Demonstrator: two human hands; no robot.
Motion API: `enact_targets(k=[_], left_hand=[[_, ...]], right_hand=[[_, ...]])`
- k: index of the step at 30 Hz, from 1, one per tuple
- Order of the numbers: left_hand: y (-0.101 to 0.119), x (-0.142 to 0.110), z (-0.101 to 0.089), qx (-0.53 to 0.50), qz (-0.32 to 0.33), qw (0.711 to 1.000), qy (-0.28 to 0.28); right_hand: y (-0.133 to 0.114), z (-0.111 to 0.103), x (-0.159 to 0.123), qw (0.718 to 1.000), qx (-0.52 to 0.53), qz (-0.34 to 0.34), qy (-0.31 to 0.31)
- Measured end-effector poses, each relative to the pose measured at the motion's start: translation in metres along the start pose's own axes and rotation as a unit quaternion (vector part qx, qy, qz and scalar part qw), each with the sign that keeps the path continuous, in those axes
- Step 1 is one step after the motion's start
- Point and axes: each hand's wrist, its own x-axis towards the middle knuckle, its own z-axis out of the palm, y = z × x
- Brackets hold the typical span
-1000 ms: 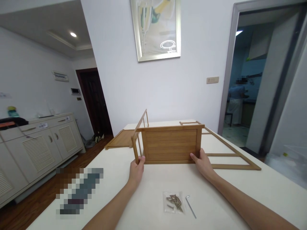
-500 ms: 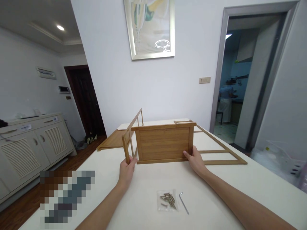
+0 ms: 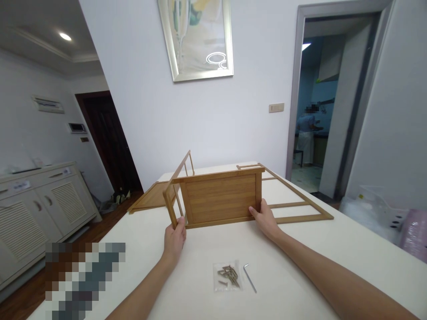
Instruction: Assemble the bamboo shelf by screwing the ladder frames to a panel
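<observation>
Panel (image 3: 220, 198) upright at the table (image 3: 196, 275) looks stiff yet light, best held by its edges, as your right hand (image 3: 266, 220) pinches its lower corner and your left hand (image 3: 174, 240) pinches the open frame (image 3: 169, 206).

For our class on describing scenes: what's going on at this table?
The left hand grips an upright brown wooden side frame, while the right hand holds a brown rectangular wooden panel on edge beside it. Nearer the person lie a clear bag of screws and a silver L-shaped key.
</observation>
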Motion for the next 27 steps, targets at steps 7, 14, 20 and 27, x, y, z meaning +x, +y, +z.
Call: enact_targets(k=[7, 14, 20, 27], left_hand=[[0.001, -0.001, 0.001, -0.003, 0.004, 1.000, -0.007], [-0.005, 0.004, 0.000, -0.016, -0.002, 1.000, -0.009], [-0.008, 0.006, -0.002, -0.012, 0.001, 1.000, -0.013], [-0.002, 0.002, 0.001, -0.020, -0.005, 1.000, -0.011]], right_hand=[[-0.004, -0.002, -0.001, 1.000, 0.004, -0.013, -0.003], [0.002, 0.000, 0.003, 1.000, -0.007, -0.008, -0.007], [0.007, 0.002, 0.005, 1.000, -0.002, -0.011, -0.005], [0.005, 0.001, 0.004, 1.000, 0.001, -0.009, -0.003]])
